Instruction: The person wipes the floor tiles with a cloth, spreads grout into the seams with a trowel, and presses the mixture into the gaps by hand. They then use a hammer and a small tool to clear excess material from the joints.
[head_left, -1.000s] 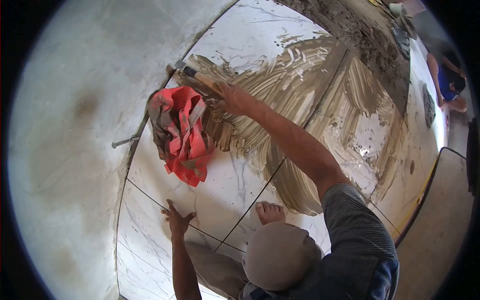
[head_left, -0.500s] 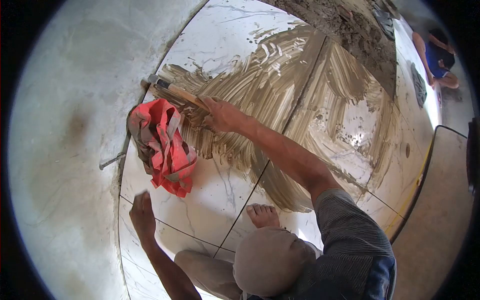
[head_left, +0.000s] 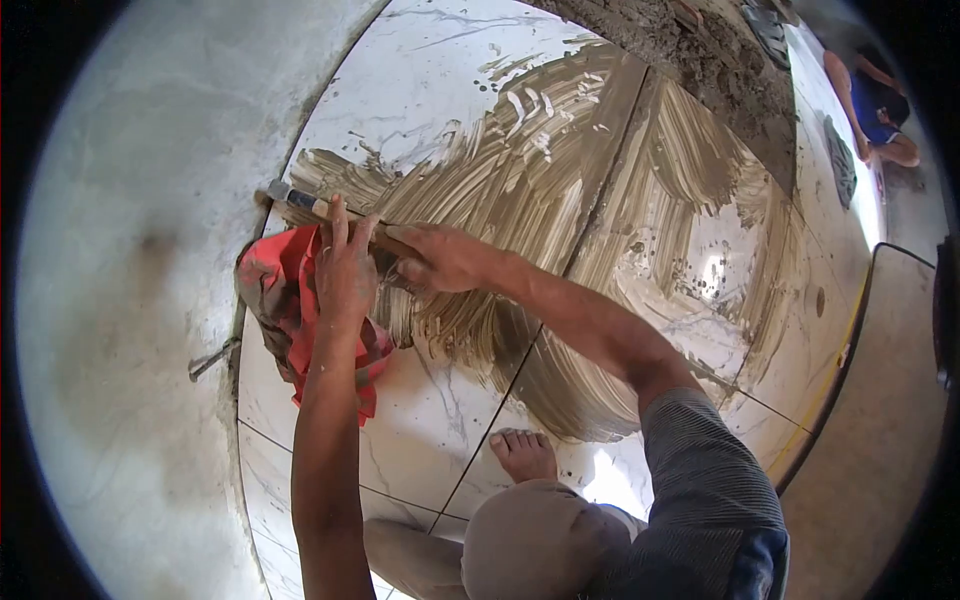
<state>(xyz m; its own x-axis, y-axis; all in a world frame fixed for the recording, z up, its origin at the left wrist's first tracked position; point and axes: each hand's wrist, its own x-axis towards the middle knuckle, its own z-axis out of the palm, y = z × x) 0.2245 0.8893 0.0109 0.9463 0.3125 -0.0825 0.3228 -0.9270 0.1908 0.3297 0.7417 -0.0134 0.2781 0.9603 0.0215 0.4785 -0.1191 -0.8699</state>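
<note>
A wooden-handled hammer [head_left: 310, 203], its dark neck and grey metal end toward the wall edge, lies across the view above the tiles. My right hand [head_left: 440, 257] is closed around the rear of its handle. My left hand [head_left: 345, 265] reaches up to the same handle, fingers across it and thumb beside it; part of the grip is hidden. Under my left wrist lies a crumpled red cloth [head_left: 285, 335], smeared with grey-brown dirt and partly covered by the forearm. Brown slurry [head_left: 480, 220] is streaked over the white marbled tiles [head_left: 425, 390].
A bare grey concrete surface [head_left: 130, 300] runs along the left, with a metal bolt-like piece [head_left: 214, 360] at its edge. Dark mortar [head_left: 710, 80] lies at the top. Another person [head_left: 875, 110] crouches at upper right. My bare foot [head_left: 524, 455] is on the tiles.
My left hand has moved up from beside the red cloth to the hammer handle. The hammer and my right hand have shifted slightly down in view.
</note>
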